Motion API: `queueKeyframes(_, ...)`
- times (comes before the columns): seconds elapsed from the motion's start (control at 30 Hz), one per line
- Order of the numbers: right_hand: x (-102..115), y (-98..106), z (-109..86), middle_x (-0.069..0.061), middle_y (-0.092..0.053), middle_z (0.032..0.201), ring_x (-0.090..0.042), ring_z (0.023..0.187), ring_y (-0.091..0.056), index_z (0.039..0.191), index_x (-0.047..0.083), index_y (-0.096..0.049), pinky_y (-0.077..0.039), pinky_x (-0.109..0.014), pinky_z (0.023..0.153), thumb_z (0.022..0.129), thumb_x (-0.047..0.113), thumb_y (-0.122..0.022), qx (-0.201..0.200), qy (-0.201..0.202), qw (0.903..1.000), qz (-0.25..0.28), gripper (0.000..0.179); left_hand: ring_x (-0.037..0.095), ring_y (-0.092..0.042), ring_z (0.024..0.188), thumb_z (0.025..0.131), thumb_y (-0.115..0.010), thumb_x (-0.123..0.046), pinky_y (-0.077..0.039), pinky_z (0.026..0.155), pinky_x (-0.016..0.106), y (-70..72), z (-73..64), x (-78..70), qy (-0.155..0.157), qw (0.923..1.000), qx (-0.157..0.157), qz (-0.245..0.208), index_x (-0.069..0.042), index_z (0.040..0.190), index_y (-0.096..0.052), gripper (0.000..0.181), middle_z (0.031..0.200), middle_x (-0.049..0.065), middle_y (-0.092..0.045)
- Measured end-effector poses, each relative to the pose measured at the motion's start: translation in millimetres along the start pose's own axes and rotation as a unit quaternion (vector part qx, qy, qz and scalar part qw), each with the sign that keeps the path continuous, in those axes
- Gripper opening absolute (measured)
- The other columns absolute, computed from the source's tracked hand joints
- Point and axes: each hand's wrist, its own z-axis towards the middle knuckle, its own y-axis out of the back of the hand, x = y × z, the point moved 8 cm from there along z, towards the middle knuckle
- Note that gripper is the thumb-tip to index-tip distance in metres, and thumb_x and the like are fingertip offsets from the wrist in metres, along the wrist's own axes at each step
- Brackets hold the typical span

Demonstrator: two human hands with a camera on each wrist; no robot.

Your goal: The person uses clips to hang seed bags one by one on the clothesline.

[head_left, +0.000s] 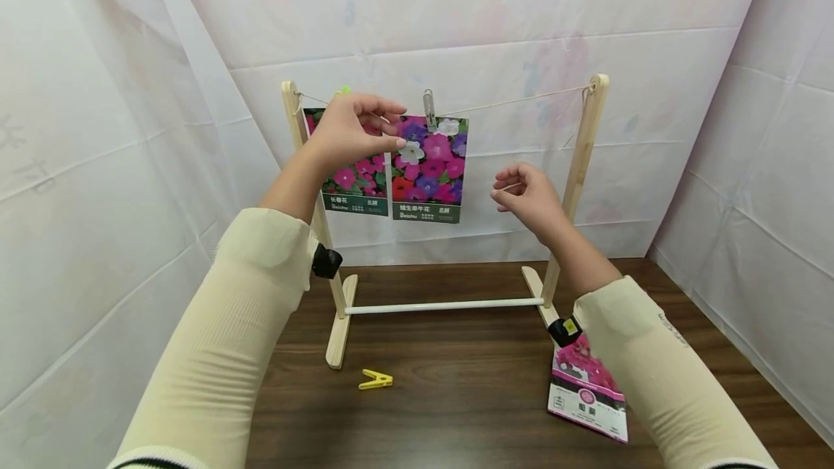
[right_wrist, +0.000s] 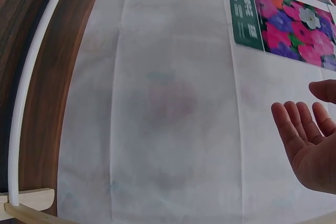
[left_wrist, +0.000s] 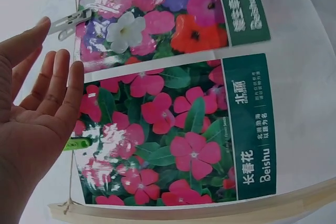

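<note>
Beside the left hand, two packets on a string

Just right of the left hand's (head_left: 355, 129) fingertips hangs the mixed packet (head_left: 430, 172), its flat, glossy face showing purple, white, red and pink blooms. The hand is loose, thumb apart from gently bent fingers, gripping nothing; whether it touches the packet's edge I cannot tell. Behind it hangs the pink packet (head_left: 355, 183), its upper part covered by the hand in the head view and washed out by glare in the left wrist view. The green clip (left_wrist: 79, 143) there is mostly hidden too, with only one end showing past the palm. Right of the same hand, a slim grey clip (head_left: 428, 108) pinches the mixed packet to the thin, twisted string (head_left: 521, 101).

Farther right, the right hand (head_left: 528, 197) hovers with fingers softly curled round air; the right wrist view cuts it off at the frame edge. Below it, a third packet (head_left: 586, 404) lies on the dark wood-grain table (head_left: 456, 382), its side and top covered by the sleeve (head_left: 651, 360) and black wrist camera (head_left: 565, 331). Below the left hand lies a V-shaped yellow peg (head_left: 376, 380). Around both hands stands the pale wooden rack (head_left: 580, 143), round-topped, with a smooth white bar (head_left: 443, 306). The creased sheet (head_left: 489, 13) behind carries faint, illegible marks.
</note>
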Motion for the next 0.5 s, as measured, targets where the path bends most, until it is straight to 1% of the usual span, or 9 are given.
queueKeyframes(0.1, -2.5, 2.9, -2.2, -0.02, -0.058, 0.111, -0.022, 0.091, -0.061, 0.12, -0.008, -0.051, -0.057, -0.038, 0.079, 0.094, 0.003, -0.063, -0.001, 0.002, 1.0, 0.001, 0.031, 0.017, -0.066, 0.094, 0.082, -0.08, -0.011, -0.052, 0.075, 0.025, 0.3, -3.3, 2.5, -0.003, 1.0, -0.001, -0.008, -0.006, 0.121, -0.068, 0.041, 0.11, 0.014, -0.07)
queueKeyframes(0.2, -4.1, 5.3, -5.6, -0.02, -0.058, 0.111, -0.023, 0.091, -0.061, 0.12, -0.008, -0.051, -0.058, -0.036, 0.078, 0.094, 0.004, -0.063, 0.002, 0.003, 1.0, 0.003, 0.032, 0.018, -0.066, 0.092, 0.081, -0.08, -0.01, -0.053, 0.074, 0.025, 0.0, -7.0, 5.6, -0.003, 0.9999, -0.001, -0.015, -0.006, 0.12, -0.069, 0.041, 0.107, 0.015, -0.07)
queueKeyframes(0.3, -5.7, 7.3, -10.5, -0.02, -0.058, 0.112, -0.024, 0.093, -0.061, 0.122, -0.008, -0.05, -0.058, -0.035, 0.078, 0.094, 0.005, -0.063, 0.009, 0.004, 1.0, 0.001, 0.033, 0.017, -0.065, 0.092, 0.081, -0.081, -0.01, -0.054, 0.077, 0.025, -0.9, -11.9, 8.4, -0.005, 0.9997, 0.0, -0.024, -0.005, 0.12, -0.068, 0.042, 0.111, 0.014, -0.069)
queueKeyframes(0.37, -6.7, 8.3, -14.1, -0.021, -0.057, 0.114, -0.024, 0.093, -0.061, 0.122, -0.008, -0.05, -0.057, -0.035, 0.078, 0.094, 0.006, -0.064, 0.015, 0.005, 0.9999, 0.0, 0.034, 0.017, -0.064, 0.092, 0.08, -0.081, -0.011, -0.053, 0.075, 0.024, -1.4, -15.9, 10.7, -0.004, 0.9996, -0.001, -0.029, -0.005, 0.121, -0.068, 0.043, 0.113, 0.014, -0.068)
queueKeyframes(0.43, -7.1, 9.1, -17.8, -0.022, -0.057, 0.115, -0.022, 0.093, -0.062, 0.122, -0.008, -0.051, -0.057, -0.037, 0.08, 0.094, 0.006, -0.064, 0.022, 0.009, 0.9997, -0.003, 0.034, 0.018, -0.063, 0.091, 0.08, -0.081, -0.012, -0.052, 0.071, 0.022, -1.6, -20.3, 14.1, 0.001, 0.9994, -0.002, -0.035, -0.004, 0.121, -0.068, 0.043, 0.113, 0.014, -0.067)
queueKeyframes(0.5, -7.5, 9.9, -21.5, -0.022, -0.057, 0.116, -0.019, 0.092, -0.062, 0.122, -0.007, -0.051, -0.057, -0.037, 0.079, 0.094, 0.006, -0.064, 0.027, 0.014, 0.9995, -0.006, 0.033, 0.018, -0.063, 0.09, 0.081, -0.081, -0.011, -0.051, 0.068, 0.021, -1.0, -24.7, 18.1, 0.007, 0.999, -0.006, -0.043, -0.004, 0.12, -0.068, 0.043, 0.11, 0.015, -0.067)
